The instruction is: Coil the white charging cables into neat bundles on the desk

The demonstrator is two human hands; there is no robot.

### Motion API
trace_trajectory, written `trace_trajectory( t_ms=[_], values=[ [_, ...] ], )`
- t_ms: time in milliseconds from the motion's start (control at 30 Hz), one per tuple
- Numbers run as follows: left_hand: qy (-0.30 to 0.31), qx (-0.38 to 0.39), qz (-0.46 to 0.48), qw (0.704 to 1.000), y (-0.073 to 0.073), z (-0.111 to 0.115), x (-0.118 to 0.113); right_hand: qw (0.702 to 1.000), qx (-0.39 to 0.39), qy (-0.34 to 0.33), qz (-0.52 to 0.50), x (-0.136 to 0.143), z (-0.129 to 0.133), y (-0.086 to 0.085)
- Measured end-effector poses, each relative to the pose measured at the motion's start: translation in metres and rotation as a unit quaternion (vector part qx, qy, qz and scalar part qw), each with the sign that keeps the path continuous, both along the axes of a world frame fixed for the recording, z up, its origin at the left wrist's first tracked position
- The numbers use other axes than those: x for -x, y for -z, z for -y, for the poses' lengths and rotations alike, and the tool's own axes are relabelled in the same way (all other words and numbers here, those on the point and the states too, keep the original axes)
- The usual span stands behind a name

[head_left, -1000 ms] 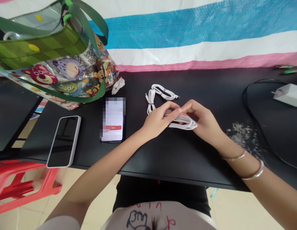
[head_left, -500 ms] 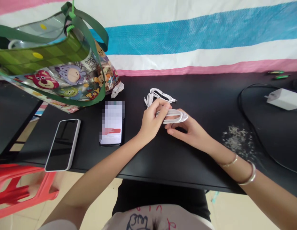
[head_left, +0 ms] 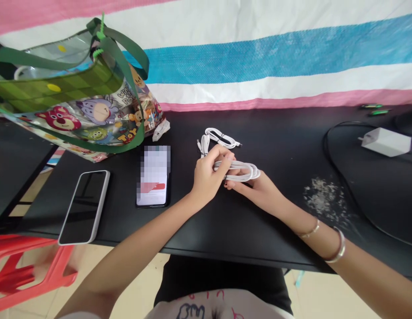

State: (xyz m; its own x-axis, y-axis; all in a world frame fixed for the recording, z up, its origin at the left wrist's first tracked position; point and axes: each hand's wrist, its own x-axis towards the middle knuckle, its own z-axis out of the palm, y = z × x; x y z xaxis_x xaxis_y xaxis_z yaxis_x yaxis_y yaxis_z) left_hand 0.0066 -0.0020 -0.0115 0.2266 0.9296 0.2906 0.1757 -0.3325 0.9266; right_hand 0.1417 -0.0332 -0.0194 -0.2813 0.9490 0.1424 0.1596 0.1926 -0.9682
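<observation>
White cable (head_left: 254,172) in long oval loops, left fingers (head_left: 225,166) gripping.

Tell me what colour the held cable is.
The held cable is white, shown in the head view.

A cartoon-print bag (head_left: 92,113) stands near a lit phone (head_left: 153,176).

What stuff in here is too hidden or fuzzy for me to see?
All in the head view:
- Part of the held white cable: covered by the left hand.
- Some fingers of the right hand: behind that cable.
- Much of the lit phone's screen: blurred into squares.
- The rest of the red stool: cut off by the left edge.
- The green things at the back: too small to name.
</observation>
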Motion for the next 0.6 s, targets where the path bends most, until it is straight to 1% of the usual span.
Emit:
trace_trajectory(
  t_ms=[133,333,467,600],
  values=[
    [0.000,0.012,0.013,1.000,-0.0015,-0.0006,0.0002,1.000,-0.012,0.003,0.008,-0.0011,-0.0011,-0.0013],
    [0.000,0.002,0.008,1.000,-0.0043,0.0014,0.0008,0.997,-0.062,0.000,0.051,0.0008,-0.0017,-0.0006],
    [0.002,0.005,0.012,1.000,-0.0039,0.0002,0.0006,0.995,-0.073,0.013,0.068,-0.0009,-0.0027,-0.0027],
    [-0.009,0.019,0.041,0.999,-0.0025,-0.0033,0.0012,0.993,-0.080,0.039,0.079,-0.0043,-0.0032,-0.0074]
  ],
)
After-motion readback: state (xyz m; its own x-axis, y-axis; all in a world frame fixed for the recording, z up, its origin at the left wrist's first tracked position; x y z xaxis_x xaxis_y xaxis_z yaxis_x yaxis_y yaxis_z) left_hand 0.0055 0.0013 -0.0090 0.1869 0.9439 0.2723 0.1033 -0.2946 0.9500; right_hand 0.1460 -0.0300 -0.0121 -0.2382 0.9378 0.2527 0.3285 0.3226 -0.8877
